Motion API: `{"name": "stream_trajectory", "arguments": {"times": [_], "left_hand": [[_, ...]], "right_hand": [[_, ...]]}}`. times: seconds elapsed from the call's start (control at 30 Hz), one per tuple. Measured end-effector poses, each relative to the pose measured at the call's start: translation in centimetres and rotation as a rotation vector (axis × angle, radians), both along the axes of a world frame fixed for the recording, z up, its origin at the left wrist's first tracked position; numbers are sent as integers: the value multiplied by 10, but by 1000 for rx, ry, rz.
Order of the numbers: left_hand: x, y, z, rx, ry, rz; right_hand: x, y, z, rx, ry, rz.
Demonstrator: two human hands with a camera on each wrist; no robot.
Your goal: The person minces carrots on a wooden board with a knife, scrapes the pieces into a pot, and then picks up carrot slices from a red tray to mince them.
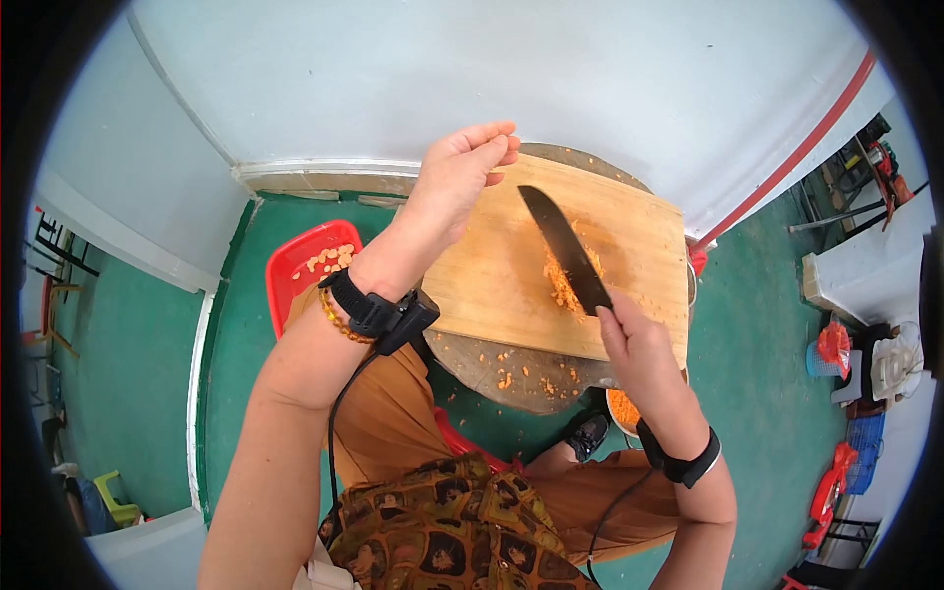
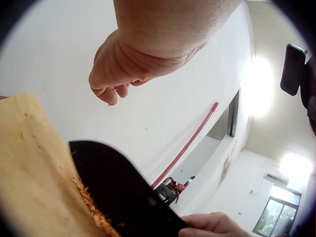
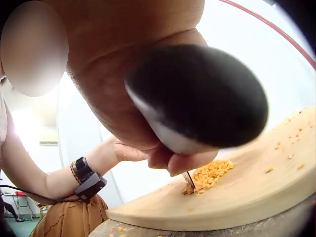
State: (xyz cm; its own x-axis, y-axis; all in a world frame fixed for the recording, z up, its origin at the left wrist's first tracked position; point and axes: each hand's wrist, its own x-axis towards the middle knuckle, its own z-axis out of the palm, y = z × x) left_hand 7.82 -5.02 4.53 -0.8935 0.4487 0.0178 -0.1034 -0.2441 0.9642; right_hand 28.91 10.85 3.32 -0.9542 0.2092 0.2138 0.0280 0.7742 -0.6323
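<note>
A dark-bladed knife [image 1: 565, 246] is gripped by its handle in my right hand [image 1: 649, 359], its blade over a pile of chopped orange bits [image 1: 560, 285] on the wooden board [image 1: 472, 285]. The right wrist view shows the handle's dark end [image 3: 197, 96] close up and the blade's edge at the chopped bits [image 3: 212, 174]. My left hand [image 1: 457, 177] is raised over the board's far left corner, fingers loosely bent, with nothing visible held. In the left wrist view, small orange crumbs cling to the left hand [image 2: 128, 64], apart from the knife [image 2: 118, 187].
Under the board is a round block [image 1: 492, 379] with scattered crumbs. A red tray [image 1: 280, 270] with pale orange pieces stands on the floor at the left. A bowl of orange bits [image 1: 622, 408] is below the right hand. A white wall [image 1: 551, 79] rises behind the board.
</note>
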Motion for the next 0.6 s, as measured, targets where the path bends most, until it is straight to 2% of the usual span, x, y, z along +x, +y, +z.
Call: {"name": "stream_trajectory", "arguments": {"times": [0.1,0.5,0.6], "left_hand": [[-2,0,-1,6,16,1],[0,0,1,38,34,0],[0,1,0,41,31,1]], "right_hand": [[-4,1,-7,43,-92,38],[-8,-8,4,28,-69,26],[-10,-3,-1,89,-145,95]]}}
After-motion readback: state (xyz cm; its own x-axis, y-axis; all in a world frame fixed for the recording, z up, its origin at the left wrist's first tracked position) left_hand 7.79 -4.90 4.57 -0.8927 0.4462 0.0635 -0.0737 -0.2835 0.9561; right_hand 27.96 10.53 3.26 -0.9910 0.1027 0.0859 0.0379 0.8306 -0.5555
